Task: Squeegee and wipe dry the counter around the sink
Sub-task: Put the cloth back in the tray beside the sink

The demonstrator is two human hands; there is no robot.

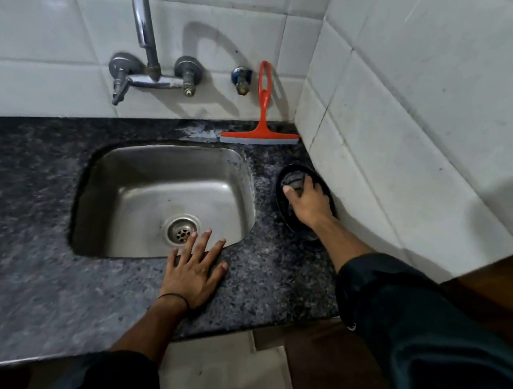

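Left hand (pixel 193 275) over sink (pixel 153 189) edge

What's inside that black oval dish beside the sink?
A grey wiry scrubber lies in the black oval dish, gripped by the right hand. The hand and wrist cover the rest of the dish, so anything else inside is hidden.

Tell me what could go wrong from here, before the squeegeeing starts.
The right hand grips the grey scrubber in the black dish by the side wall; lifting it may drag the dish or drip on the counter.
The orange squeegee only leans on the back wall; a knock could topple it toward the sink.
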